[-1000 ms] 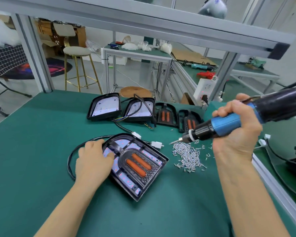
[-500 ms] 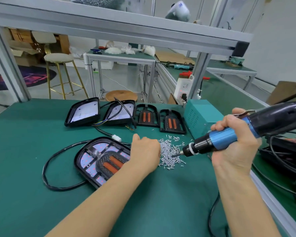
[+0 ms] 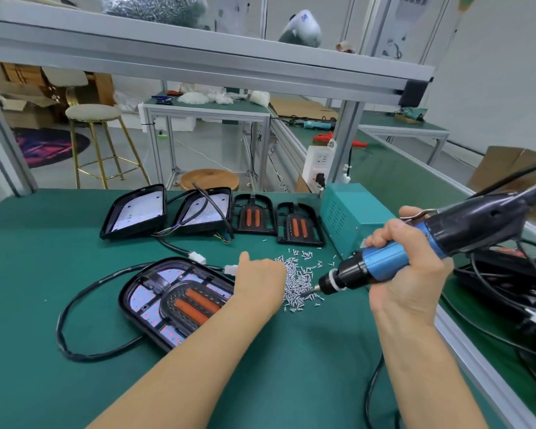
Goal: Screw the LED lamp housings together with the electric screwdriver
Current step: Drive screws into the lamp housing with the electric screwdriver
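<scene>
A black LED lamp housing (image 3: 155,301) with two orange strips lies on the green mat at front left, its black cable looping round it. My left hand (image 3: 257,283) reaches across it to a pile of small silver screws (image 3: 302,278). Its fingertips are down in the pile and hidden behind the hand. My right hand (image 3: 412,274) grips the blue and black electric screwdriver (image 3: 384,263). The screwdriver lies nearly level, its bit tip touching the right side of the pile.
At the back of the mat lie two open housings with white boards (image 3: 133,212) (image 3: 205,209) and two black inner frames (image 3: 254,216) (image 3: 299,226). A teal power box (image 3: 350,212) stands behind the screws. Black cables (image 3: 508,274) lie at the right edge.
My left hand left the lamp housing and moved right to the screw pile. The screwdriver came down until its bit reached the pile. My view shifted right.
</scene>
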### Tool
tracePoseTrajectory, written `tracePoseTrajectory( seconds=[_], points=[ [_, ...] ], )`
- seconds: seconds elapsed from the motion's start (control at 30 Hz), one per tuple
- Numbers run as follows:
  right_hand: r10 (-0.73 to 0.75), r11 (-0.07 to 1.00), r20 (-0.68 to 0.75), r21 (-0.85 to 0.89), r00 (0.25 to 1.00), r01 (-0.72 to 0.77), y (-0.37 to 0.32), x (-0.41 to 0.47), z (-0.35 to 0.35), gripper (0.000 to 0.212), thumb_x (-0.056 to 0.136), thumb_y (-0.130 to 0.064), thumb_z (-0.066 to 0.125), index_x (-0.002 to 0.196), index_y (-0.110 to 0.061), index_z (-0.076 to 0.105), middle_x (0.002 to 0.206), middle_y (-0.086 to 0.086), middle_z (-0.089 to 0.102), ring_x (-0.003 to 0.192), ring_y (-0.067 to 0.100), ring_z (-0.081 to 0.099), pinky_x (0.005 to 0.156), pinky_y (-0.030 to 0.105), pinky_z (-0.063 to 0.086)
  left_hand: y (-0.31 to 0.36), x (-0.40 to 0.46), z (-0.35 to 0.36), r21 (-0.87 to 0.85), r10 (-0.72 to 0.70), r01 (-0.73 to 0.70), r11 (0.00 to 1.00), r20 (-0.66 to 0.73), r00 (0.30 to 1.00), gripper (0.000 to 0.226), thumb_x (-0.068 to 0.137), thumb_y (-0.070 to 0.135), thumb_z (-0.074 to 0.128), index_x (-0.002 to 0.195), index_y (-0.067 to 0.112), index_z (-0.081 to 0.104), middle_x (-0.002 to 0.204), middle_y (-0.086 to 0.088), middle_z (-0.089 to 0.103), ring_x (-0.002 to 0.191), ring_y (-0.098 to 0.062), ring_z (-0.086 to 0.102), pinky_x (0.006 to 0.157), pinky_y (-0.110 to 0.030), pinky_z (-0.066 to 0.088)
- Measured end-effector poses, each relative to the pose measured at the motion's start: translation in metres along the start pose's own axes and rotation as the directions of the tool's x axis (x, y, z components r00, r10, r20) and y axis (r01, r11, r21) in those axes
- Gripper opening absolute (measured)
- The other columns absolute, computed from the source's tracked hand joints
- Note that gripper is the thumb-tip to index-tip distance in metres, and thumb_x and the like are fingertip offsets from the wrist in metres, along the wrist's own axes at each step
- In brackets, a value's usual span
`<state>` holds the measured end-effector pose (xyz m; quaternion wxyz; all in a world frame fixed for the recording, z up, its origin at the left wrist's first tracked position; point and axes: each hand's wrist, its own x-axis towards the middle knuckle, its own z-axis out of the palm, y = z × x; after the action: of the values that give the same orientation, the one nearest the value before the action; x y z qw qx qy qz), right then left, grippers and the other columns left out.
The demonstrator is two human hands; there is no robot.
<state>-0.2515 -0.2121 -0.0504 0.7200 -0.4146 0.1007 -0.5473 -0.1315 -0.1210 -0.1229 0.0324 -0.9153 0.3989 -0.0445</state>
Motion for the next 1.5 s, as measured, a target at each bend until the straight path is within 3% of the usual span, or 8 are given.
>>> tracePoseTrajectory(
  seconds=[0.13,0.2,0.3,0.4,0.5,0.67,0.97,1.5],
  points=[
    [0.010,1.000,0.006,0.007,1.000,-0.010,-0.002,-0.001,0.001,0.016,0.069,-0.002,0.061,0.081,-0.013,0.057,0.074,0.013,0.042,0.048,0.017,0.049,0.054,0.025,0.043,0.001,-0.002,0.001,0.019,0.065,-0.067,0.998,0.063,0.996,0.024,0.084,-0.005,0.049,0.101,0.010,0.056,0.110,-0.012,0.062,0.104,-0.030,0.053,0.078,-0.034,0.033],
    [0.015,1.000,0.004,0.010,1.000,-0.015,-0.003,-0.002,0.003,0.017,0.068,-0.003,0.061,0.081,-0.012,0.056,0.079,0.014,0.041,0.048,0.017,0.048,0.054,0.025,0.043,0.001,-0.005,-0.004,-0.048,0.037,-0.036,0.998,0.022,0.999,0.021,0.086,-0.005,0.047,0.101,0.006,0.056,0.108,-0.014,0.063,0.099,-0.031,0.053,0.070,-0.033,0.033],
    [0.033,0.998,0.014,0.057,0.999,-0.034,-0.005,-0.003,0.005,0.016,0.069,-0.002,0.059,0.081,-0.013,0.055,0.069,0.007,0.044,0.047,0.015,0.048,0.054,0.024,0.043,-0.008,-0.009,-0.014,-0.405,-0.079,0.033,0.914,-0.096,0.992,0.014,0.088,0.002,0.045,0.088,0.009,0.058,0.093,-0.010,0.065,0.084,-0.029,0.055,0.066,-0.032,0.037],
    [0.047,0.993,0.023,0.108,0.999,-0.049,-0.008,-0.006,0.009,0.016,0.071,-0.003,0.056,0.083,-0.014,0.054,0.055,-0.001,0.046,0.046,0.013,0.048,0.056,0.024,0.043,-0.025,-0.023,-0.024,-0.893,-0.186,0.086,0.441,0.003,0.982,0.014,0.088,0.006,0.058,0.092,0.013,0.069,0.071,0.004,0.063,0.068,-0.015,0.058,0.063,-0.024,0.046],
    [0.058,0.984,0.042,0.169,0.997,-0.064,-0.013,-0.010,0.015,0.018,0.071,-0.006,0.055,0.086,-0.015,0.053,0.053,-0.004,0.046,0.048,0.011,0.046,0.057,0.023,0.043,-0.044,-0.046,-0.033,-0.986,-0.217,0.109,-0.124,0.134,0.967,0.017,0.085,-0.003,0.062,0.088,0.009,0.073,0.062,0.003,0.067,0.060,-0.008,0.057,0.056,-0.019,0.051],
    [0.088,0.956,0.077,0.273,0.993,-0.106,-0.019,-0.018,0.033,0.016,0.071,-0.010,0.052,0.086,-0.017,0.053,0.055,-0.006,0.045,0.049,0.009,0.045,0.058,0.021,0.043,-0.074,-0.086,-0.033,-0.833,-0.177,0.119,-0.540,0.251,0.952,0.010,0.086,-0.004,0.056,0.089,0.001,0.064,0.076,-0.012,0.072,0.056,-0.011,0.064,0.053,-0.020,0.054],
    [0.115,0.920,0.169,0.354,0.979,-0.169,-0.012,-0.045,0.074,0.015,0.070,-0.010,0.050,0.084,-0.016,0.052,0.054,-0.006,0.045,0.047,0.008,0.044,0.055,0.018,0.043,-0.080,-0.119,-0.026,-0.561,-0.084,0.129,-0.818,0.338,0.937,0.017,0.072,0.006,0.060,0.089,0.005,0.058,0.071,-0.007,0.063,0.054,-0.012,0.061,0.048,-0.018,0.052],
    [0.099,0.928,0.210,0.335,0.973,-0.167,-0.004,-0.055,0.081,0.014,0.072,-0.008,0.051,0.084,-0.016,0.052,0.055,-0.006,0.047,0.048,0.008,0.046,0.055,0.021,0.044,-0.073,-0.129,-0.029,-0.534,-0.099,0.103,-0.839,0.337,0.936,0.020,0.068,0.005,0.063,0.088,0.002,0.062,0.071,-0.009,0.066,0.053,-0.011,0.059,0.049,-0.018,0.053]
  ],
)
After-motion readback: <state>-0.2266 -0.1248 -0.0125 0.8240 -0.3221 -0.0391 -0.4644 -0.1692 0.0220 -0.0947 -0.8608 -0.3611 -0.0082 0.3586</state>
